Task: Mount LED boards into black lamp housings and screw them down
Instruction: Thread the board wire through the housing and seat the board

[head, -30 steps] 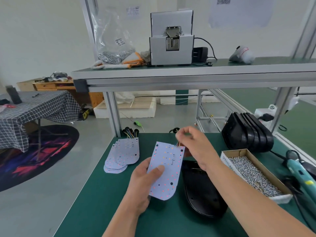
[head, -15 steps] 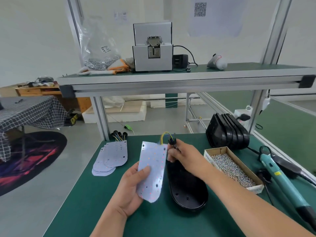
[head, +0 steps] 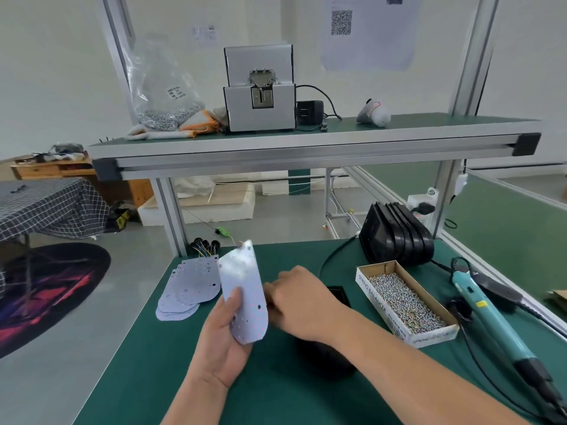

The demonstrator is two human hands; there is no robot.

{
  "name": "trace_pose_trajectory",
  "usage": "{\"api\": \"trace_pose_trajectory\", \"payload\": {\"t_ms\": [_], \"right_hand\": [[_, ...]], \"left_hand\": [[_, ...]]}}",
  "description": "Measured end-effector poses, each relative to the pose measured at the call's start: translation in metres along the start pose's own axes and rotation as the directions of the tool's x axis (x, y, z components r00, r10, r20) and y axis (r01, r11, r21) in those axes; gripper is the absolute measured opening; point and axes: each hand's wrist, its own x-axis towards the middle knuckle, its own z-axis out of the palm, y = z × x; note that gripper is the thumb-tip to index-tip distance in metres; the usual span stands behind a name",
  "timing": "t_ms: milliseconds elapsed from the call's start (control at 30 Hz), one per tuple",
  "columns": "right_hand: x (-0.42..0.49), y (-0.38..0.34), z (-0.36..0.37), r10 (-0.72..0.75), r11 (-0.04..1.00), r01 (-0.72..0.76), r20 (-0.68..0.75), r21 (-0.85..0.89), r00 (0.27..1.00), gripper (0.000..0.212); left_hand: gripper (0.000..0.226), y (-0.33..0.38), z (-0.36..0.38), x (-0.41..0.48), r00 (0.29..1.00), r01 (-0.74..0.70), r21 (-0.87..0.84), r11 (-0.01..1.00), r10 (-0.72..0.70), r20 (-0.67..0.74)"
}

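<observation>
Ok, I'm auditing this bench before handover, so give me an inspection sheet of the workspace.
Surface: green bench mat, no damage seen.
Job's things: LED board raised in hand; black housing on mat, mostly hidden; spare boards piled left; stacked housings, screw box, screwdriver right.
Clutter: nothing seen.
Grips: left hand holds the board; right hand over housing, grip unclear.
Cables: black lead crosses mat.
Surroundings: shelf carrying screw feeder.

Matt green table mat (head: 190, 378) — cardboard screw box (head: 372, 282), glossy black plastic housings (head: 395, 237).
</observation>
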Motion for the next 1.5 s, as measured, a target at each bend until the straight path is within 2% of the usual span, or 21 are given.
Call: {"api": "trace_pose_trajectory", "payload": {"t_ms": [100,167,233,367,500,600,767,900,1033,1100,1200,1267,1367,1433,1500], "right_hand": [[-0.007,0.023,-0.007,0.124,0.990,-0.125,0.028,0.058,0.992,0.036],[-0.014,0.041,-0.008,0.167,0.981,-0.169,0.032,0.093,0.985,0.022],[-0.023,0.059,-0.004,0.188,0.979,-0.187,-0.005,0.084,0.982,0.012],[-0.042,0.097,0.009,0.315,0.948,-0.314,-0.019,0.052,0.949,0.007],[-0.053,0.132,0.012,0.502,0.860,-0.504,0.039,0.079,0.864,0.003],[-0.053,0.140,0.013,0.540,0.825,-0.539,0.047,0.171,0.841,0.009],[-0.051,0.135,0.011,0.464,0.861,-0.449,-0.007,0.239,0.886,0.015],[-0.046,0.127,0.004,0.297,0.915,-0.276,-0.029,0.295,0.954,0.038],[-0.036,0.112,-0.004,0.186,0.940,-0.140,-0.120,0.312,0.975,0.054],[-0.027,0.103,-0.004,0.124,0.968,-0.096,-0.108,0.230,0.986,0.061],[-0.014,0.084,-0.002,0.051,0.998,-0.052,-0.050,-0.020,0.997,0.071],[-0.007,0.071,-0.001,-0.010,0.991,0.006,-0.026,-0.134,1.000,0.062],[0.003,0.053,0.001,-0.102,0.969,0.106,0.027,-0.225,0.994,0.029],[0.010,0.045,0.004,-0.072,0.956,0.102,0.118,-0.275,0.990,0.015],[0.016,0.038,0.007,-0.011,0.949,0.053,0.134,-0.310,0.991,0.015]], "left_hand": [[0.037,0.005,-0.004,0.002,0.996,-0.058,-0.074,0.996,0.053,-0.072],[0.030,0.008,-0.002,0.001,0.992,-0.078,-0.081,0.994,0.070,-0.106],[0.034,0.007,0.002,0.001,0.988,-0.077,-0.076,0.994,0.066,-0.142],[0.028,0.011,0.001,0.000,0.964,-0.066,-0.108,0.992,0.036,-0.264],[0.026,0.021,-0.007,0.000,0.964,-0.066,-0.179,0.982,0.017,-0.267],[0.026,0.017,-0.004,0.001,0.971,-0.016,-0.124,0.992,-0.014,-0.240],[0.047,0.007,0.001,-0.001,0.976,0.082,0.032,0.996,-0.074,-0.207],[0.050,0.001,0.004,-0.002,0.980,0.114,0.113,0.987,-0.092,-0.178],[0.050,0.000,0.005,-0.004,0.988,0.121,0.098,0.988,-0.110,-0.113],[0.051,0.003,0.006,-0.006,0.990,0.130,0.067,0.989,-0.125,-0.067],[0.043,0.003,0.008,-0.006,0.983,0.186,0.032,0.982,-0.186,0.002],[0.041,0.000,0.010,-0.007,0.972,0.229,0.036,0.973,-0.231,0.046],[0.043,-0.006,0.015,-0.011,0.955,0.269,0.067,0.961,-0.276,0.112],[0.043,-0.007,0.017,-0.013,0.955,0.260,0.069,0.963,-0.267,0.128],[0.041,-0.005,0.016,-0.014,0.965,0.243,0.063,0.968,-0.248,0.090]]}}
